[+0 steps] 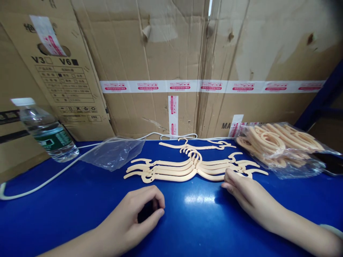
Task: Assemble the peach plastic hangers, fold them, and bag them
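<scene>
Several cream plastic hangers lie overlapped in a row on the blue table, their hooks bunched at the middle. Behind them lies another hanger of the same kind. My left hand rests in front of the row's left half, fingers curled with a gap between thumb and fingertips, holding nothing. At the row's right half is my right hand, its fingers pressed together at the front hanger's right arm; the fingertips hide whether it is gripped.
A water bottle stands tilted in view at the left, near a clear plastic bag and a white cable. Bagged hangers are piled at the right, beside a dark flat object. Cardboard walls the back.
</scene>
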`<action>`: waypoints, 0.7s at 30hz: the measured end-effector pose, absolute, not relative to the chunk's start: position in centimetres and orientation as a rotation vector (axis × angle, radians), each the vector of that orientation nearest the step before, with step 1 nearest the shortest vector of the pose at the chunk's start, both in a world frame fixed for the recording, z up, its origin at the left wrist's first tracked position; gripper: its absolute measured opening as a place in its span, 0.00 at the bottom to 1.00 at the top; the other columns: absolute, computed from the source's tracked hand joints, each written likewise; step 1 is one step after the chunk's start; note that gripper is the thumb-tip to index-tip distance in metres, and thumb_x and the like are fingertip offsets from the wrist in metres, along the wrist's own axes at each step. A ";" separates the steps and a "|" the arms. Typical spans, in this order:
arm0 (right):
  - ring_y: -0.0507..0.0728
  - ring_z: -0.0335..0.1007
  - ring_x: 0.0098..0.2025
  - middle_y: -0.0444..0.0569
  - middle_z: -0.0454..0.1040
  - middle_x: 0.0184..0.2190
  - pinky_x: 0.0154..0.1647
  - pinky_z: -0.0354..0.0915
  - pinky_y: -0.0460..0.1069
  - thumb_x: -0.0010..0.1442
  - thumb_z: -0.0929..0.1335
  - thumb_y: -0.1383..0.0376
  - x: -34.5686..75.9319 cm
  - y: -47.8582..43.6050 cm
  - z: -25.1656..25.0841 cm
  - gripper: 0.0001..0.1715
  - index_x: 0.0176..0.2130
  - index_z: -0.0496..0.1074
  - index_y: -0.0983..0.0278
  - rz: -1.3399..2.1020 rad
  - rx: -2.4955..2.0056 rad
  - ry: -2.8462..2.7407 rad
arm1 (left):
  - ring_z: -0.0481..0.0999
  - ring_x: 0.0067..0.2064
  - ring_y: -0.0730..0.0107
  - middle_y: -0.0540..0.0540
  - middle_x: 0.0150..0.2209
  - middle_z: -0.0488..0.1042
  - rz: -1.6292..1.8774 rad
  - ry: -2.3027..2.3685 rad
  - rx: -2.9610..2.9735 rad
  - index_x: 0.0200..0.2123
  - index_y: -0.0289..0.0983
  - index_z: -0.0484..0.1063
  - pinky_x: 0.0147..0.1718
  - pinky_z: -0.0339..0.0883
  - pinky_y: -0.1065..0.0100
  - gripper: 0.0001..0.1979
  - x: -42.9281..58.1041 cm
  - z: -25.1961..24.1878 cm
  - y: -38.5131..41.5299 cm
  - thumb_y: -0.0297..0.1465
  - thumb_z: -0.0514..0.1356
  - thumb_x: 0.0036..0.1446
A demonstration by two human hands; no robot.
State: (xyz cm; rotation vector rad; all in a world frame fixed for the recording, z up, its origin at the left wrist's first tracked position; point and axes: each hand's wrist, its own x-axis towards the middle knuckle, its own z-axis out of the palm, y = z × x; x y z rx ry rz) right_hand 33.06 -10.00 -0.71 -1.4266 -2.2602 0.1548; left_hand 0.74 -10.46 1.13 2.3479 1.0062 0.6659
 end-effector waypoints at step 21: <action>0.55 0.59 0.18 0.41 0.62 0.18 0.21 0.51 0.48 0.71 0.52 0.55 32.3 -10.3 -0.1 0.19 0.29 0.52 0.57 0.140 -1.445 -2.399 | 0.73 0.34 0.64 0.47 0.38 0.72 0.574 0.908 2.770 0.39 0.40 0.63 0.33 0.62 0.65 0.06 3.1 0.2 -9.3 0.24 0.50 0.61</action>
